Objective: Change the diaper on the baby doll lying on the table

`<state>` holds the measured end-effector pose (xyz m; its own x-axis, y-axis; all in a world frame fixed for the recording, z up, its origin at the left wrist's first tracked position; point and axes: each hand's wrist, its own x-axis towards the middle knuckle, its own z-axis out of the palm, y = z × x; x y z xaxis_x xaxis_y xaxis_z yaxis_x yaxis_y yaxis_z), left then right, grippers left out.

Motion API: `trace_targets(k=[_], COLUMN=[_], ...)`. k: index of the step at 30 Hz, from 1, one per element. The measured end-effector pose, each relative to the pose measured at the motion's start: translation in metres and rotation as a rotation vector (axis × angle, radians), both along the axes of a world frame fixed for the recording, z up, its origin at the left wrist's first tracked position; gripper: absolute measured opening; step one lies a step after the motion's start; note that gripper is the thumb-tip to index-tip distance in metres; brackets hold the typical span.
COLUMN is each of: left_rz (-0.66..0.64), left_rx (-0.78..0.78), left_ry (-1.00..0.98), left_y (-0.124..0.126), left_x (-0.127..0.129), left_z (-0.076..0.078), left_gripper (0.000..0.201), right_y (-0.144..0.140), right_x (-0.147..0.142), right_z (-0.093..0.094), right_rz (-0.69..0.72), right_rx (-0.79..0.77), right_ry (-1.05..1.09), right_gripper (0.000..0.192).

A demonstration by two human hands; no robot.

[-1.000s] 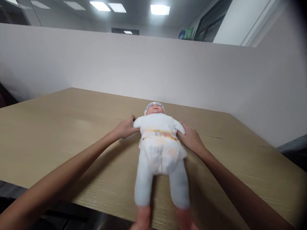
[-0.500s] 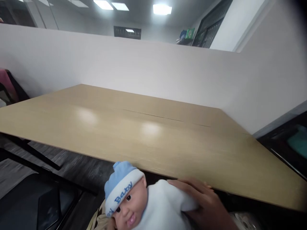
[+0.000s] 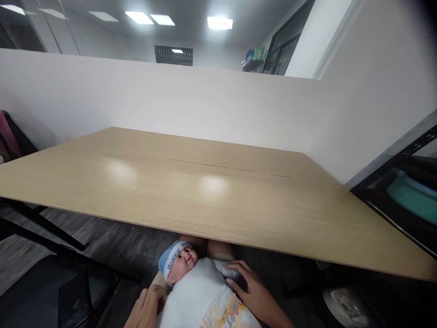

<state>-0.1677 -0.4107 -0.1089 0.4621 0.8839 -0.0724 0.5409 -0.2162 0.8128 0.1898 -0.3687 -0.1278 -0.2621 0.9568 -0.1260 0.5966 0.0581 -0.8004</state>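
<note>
A baby doll [image 3: 194, 287] lies face up on the person's lap, below the table's front edge. It wears a blue and white cap [image 3: 174, 257] with "Happy Baby" lettering, a white top and a printed white garment [image 3: 227, 314] lower down that looks like a diaper. My right hand [image 3: 254, 291] is at the doll's far side, thumb and fingers bent around its sleeved arm. Beside the doll's near shoulder is my left hand [image 3: 146, 305], its fingers curled; what they hold, if anything, is hidden.
A wide wooden table [image 3: 170, 191] stands ahead against a white half-wall [image 3: 191, 100]. A black chair [image 3: 30, 291] with a dark phone-like slab [image 3: 73, 298] is at the left. At the right are a black rack [image 3: 378, 196] with a green item and a white round object [image 3: 344, 305] low down.
The doll has moved lower and sits farther back from the camera, so more of its body shows. My left hand has come into view beside it. My right hand has shifted left to its arm.
</note>
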Motion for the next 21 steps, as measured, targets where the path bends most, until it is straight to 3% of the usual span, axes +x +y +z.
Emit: trace_targets(k=[3,6,8,12,17,21], left_rz=[-0.028,-0.238,-0.391,-0.488,-0.548,-0.492], left_rx=[0.034,0.149,0.196,0.207,0.21,0.188], left_ry=[0.0,-0.042,-0.066,-0.153,-0.23,-0.215], left_y=[0.001,0.011,0.023,0.047,0.062,0.058], left_x=[0.007,0.038,0.065,0.107,0.114,0.11], left_z=[-0.012,-0.012,-0.005,0.0,-0.017,-0.006], left_gripper=[0.041,0.054,0.055,0.039,0.04,0.031], right_y=[-0.024,-0.038,-0.04,-0.033,-0.019,-0.019], right_x=[0.011,0.01,0.007,0.006,0.022,0.014], right_z=[0.013,0.022,0.019,0.002,-0.015,0.0], right_rz=[-0.01,-0.013,-0.039,-0.061,-0.158,-0.105], right_rx=[-0.02,0.01,0.024,0.063,0.107,0.119], right_ry=[0.04,0.035,0.009,-0.014,-0.017,0.0], right_gripper=[0.03,0.026,0.035,0.05,0.055,0.04])
